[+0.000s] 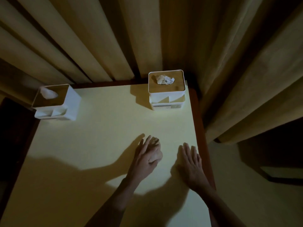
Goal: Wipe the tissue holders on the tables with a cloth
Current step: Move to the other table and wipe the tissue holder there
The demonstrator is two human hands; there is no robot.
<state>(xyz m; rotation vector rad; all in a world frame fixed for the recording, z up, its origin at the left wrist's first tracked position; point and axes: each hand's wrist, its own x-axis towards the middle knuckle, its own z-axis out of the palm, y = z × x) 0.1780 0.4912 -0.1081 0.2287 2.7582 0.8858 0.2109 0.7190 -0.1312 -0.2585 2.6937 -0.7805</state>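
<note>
Curtains behind, your left hand [146, 158] cups the balled cloth [155, 155] on the bench [98, 145], right hand [191, 164] flat and empty; nearer tissue holder [166, 90] sits straight ahead, far edge, other holder [56, 102] far left.

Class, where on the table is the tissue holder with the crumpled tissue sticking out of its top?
In the head view, this tissue holder stands at the table's far right corner, close to the curtains, beyond both hands.
</note>
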